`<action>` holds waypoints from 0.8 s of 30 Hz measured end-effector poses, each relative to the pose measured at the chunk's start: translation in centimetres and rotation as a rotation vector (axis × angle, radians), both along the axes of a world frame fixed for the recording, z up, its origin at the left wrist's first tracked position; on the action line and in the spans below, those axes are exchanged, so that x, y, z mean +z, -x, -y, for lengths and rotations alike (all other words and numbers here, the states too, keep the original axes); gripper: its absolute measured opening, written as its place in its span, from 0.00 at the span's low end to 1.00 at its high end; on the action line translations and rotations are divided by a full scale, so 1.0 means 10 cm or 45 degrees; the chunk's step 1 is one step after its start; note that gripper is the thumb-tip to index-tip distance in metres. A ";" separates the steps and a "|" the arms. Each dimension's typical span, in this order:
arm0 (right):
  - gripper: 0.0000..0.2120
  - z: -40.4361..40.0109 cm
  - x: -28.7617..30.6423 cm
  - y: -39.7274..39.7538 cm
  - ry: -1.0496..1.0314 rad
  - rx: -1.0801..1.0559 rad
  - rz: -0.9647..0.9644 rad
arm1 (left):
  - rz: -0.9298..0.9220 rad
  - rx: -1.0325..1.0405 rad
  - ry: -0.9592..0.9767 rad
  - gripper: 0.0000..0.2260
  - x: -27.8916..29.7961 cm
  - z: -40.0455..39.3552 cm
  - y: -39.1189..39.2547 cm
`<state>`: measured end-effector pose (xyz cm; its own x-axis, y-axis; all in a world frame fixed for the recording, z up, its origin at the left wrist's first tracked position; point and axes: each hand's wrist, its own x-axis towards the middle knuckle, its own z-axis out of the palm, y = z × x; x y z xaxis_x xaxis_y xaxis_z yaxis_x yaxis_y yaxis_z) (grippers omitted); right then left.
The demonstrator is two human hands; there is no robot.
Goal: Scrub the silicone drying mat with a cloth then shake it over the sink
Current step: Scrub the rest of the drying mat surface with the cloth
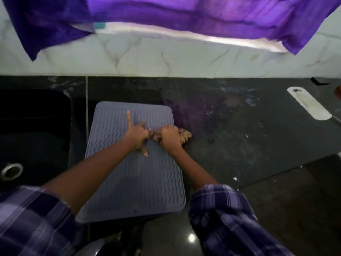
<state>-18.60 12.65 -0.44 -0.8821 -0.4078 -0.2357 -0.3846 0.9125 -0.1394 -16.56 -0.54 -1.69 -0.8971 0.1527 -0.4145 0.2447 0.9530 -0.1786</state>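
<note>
The grey silicone drying mat (136, 174) lies flat at the worktop's front edge, just beside the black sink (33, 126) on its left, wavy ribs up. My left hand (137, 134) presses down on the mat's middle, fingers splayed and straight, pinning it. My right hand (169, 137) is curled tight round a bunched tan cloth (185, 137), right at the mat's right edge, some of the cloth spilling onto the dark worktop (239, 137). So I'm mid-scrub, I reckon, shake still to come. To do this well, I think: keep the left palm firm so the mat doesn't skid, run the cloth along the ribs, not only across, and cover the near corners too. Purple fabric (184, 15) hangs above the marble backsplash (166, 58); a pale flat tool (309, 103) sits toward the far right corner.
</note>
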 end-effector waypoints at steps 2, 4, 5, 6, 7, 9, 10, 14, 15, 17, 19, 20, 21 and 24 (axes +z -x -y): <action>0.11 -0.10 -0.07 -0.30 -0.022 0.127 -0.130 | -0.024 -0.027 0.020 0.43 -0.03 0.00 0.00; 0.07 -0.38 -0.11 -0.89 0.131 0.212 -0.255 | -0.036 -0.034 0.028 0.41 -0.07 0.01 0.02; 0.09 -0.53 -0.12 -1.23 0.201 0.288 -0.258 | -0.050 0.000 0.018 0.41 -0.10 0.03 0.01; 0.12 -0.68 -0.14 -1.56 0.203 0.341 -0.168 | -0.066 0.033 0.010 0.41 -0.12 0.03 -0.02; 0.14 -0.82 -0.18 -1.81 0.193 0.373 -0.073 | -0.079 0.046 0.012 0.40 -0.11 0.03 -0.06; 0.13 -0.99 -0.16 -1.96 0.138 0.390 0.124 | -0.091 0.033 0.064 0.39 -0.05 -0.03 -0.17; 0.10 -1.00 -0.11 -1.85 0.158 0.380 0.270 | -0.099 0.032 0.108 0.38 -0.01 -0.09 -0.23; 0.12 -0.77 0.15 -1.04 0.480 -0.037 0.403 | -0.030 0.063 0.100 0.39 0.12 -0.29 -0.46; 0.14 -0.67 0.18 -0.91 0.474 -0.099 0.320 | -0.010 0.080 0.091 0.40 0.10 -0.32 -0.52; 0.15 -0.54 0.07 -0.90 0.336 -0.074 0.190 | 0.025 0.086 0.144 0.43 0.09 -0.36 -0.61; 0.15 -0.57 -0.14 -1.18 0.224 0.059 0.126 | 0.022 0.070 0.193 0.43 0.08 -0.39 -0.63; 0.15 -0.67 -0.19 -1.40 0.208 0.138 0.124 | 0.006 0.062 0.207 0.42 0.07 -0.40 -0.63; 0.16 -0.79 -0.20 -1.62 0.206 0.241 0.139 | -0.007 0.059 0.221 0.42 0.07 -0.41 -0.64; 0.15 -1.00 -0.17 -1.90 0.047 0.427 0.186 | -0.011 0.074 0.243 0.42 0.12 -0.45 -0.65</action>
